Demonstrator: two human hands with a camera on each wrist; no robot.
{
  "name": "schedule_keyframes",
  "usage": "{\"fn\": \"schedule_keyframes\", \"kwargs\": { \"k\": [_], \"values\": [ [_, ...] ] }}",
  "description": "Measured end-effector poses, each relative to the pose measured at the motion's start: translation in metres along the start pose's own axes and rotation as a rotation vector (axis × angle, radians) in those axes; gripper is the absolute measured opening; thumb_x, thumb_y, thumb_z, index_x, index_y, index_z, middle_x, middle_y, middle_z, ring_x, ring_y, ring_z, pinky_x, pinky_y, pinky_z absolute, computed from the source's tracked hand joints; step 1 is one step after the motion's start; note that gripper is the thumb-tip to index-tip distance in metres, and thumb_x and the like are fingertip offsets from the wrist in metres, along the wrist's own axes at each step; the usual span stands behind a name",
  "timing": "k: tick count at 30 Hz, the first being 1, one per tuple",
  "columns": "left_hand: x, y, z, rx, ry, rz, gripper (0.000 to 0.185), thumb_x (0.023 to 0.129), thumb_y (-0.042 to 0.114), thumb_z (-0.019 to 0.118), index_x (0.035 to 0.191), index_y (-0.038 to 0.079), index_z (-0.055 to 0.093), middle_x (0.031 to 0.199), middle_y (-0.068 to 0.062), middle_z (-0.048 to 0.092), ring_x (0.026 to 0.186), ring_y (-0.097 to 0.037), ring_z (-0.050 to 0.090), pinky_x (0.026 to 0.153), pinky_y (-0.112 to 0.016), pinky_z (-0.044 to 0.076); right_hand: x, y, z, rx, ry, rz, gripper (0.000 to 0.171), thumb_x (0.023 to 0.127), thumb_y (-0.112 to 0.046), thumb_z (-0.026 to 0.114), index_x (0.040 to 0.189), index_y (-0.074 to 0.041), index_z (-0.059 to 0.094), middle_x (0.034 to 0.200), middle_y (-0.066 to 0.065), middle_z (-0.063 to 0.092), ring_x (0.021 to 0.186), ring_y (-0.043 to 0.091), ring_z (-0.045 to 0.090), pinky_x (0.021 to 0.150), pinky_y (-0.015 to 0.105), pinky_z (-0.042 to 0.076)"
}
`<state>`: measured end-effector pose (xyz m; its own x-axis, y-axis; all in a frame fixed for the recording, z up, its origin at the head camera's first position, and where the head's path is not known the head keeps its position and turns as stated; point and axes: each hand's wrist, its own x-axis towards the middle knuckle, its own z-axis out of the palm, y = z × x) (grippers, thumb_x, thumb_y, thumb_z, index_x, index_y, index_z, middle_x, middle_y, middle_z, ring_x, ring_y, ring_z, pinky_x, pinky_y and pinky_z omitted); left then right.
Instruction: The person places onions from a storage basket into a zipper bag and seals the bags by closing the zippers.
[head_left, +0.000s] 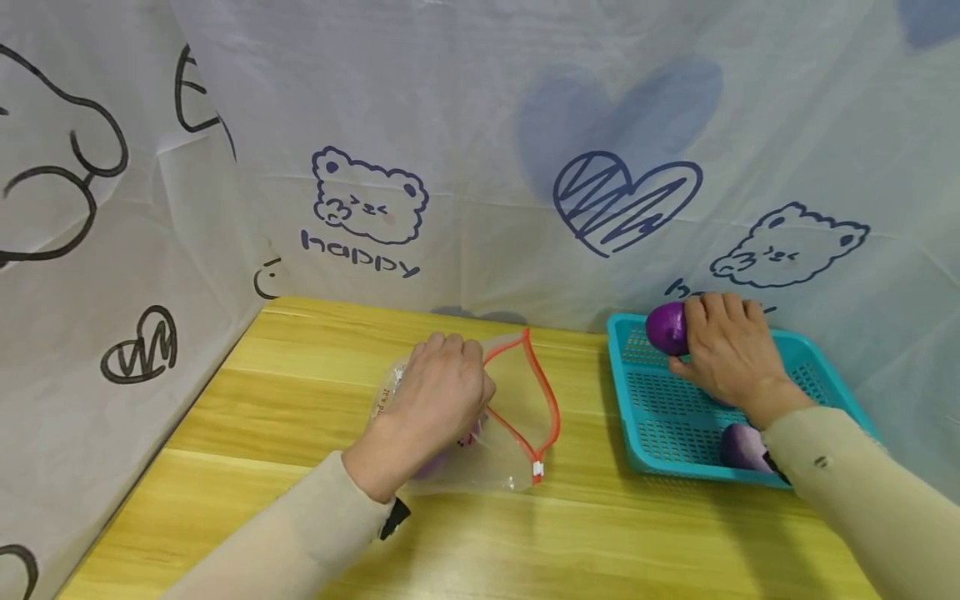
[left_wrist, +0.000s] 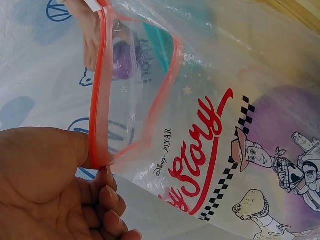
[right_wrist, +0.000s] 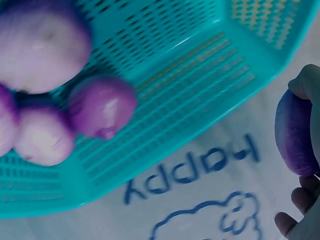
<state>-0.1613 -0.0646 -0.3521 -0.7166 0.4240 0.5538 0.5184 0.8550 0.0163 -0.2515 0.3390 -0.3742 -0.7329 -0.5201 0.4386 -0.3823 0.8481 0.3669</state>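
The left hand point(head_left: 435, 400) pinched the bag point(head_left: 517, 417) open at its red rim on the table point(head_left: 300, 400). The right hand point(head_left: 727, 354) gripped a purple onion point(head_left: 666, 327) over the basket point(head_left: 660, 417). The limp mouth looked liable to sag, blocking entry.

Onion point(head_left: 742, 447) half behind right sleeve point(head_left: 862, 492)

Bare table point(head_left: 300, 392) lies open left of the bag point(head_left: 517, 417) and along the near edge. A clear strip of tabletop separates bag and basket point(head_left: 637, 433). The curtain point(head_left: 480, 167) closes off the back and left sides, touching the table edge and standing just behind the basket. The bag mouth point(left_wrist: 135, 85) stands open toward the basket. Onions point(right_wrist: 100, 105) fill one end of the basket; the rest of its floor is free.
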Motion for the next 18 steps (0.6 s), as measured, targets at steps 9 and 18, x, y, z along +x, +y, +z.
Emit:
{"fn": "schedule_keyframes", "kwargs": {
  "k": [9, 18],
  "values": [
    [0.001, 0.001, -0.002, 0.015, -0.002, 0.008, 0.028, 0.087, 0.007, 0.066, 0.070, 0.011, 0.045, 0.068, 0.001, 0.030, 0.065, -0.020, 0.036, 0.058, -0.031, 0.030, 0.020, -0.045, -0.023, 0.014, 0.100, -0.078, 0.081, 0.071, -0.051, 0.082, 0.119, 0.006, 0.051, 0.107, 0.028, 0.056, 0.096, 0.047, 0.054, 0.080, 0.057, 0.048],
    [0.004, -0.002, -0.004, 0.035, 0.020, 0.001, 0.028, 0.086, 0.009, 0.065, 0.066, 0.011, 0.045, 0.064, 0.000, 0.034, 0.059, -0.021, 0.037, 0.053, -0.033, 0.033, 0.037, -0.096, -0.048, 0.113, 0.185, -0.152, 0.080, 0.075, -0.054, 0.077, 0.123, 0.004, 0.051, 0.111, 0.026, 0.056, 0.101, 0.046, 0.054, 0.084, 0.057, 0.046]
  ]
}}
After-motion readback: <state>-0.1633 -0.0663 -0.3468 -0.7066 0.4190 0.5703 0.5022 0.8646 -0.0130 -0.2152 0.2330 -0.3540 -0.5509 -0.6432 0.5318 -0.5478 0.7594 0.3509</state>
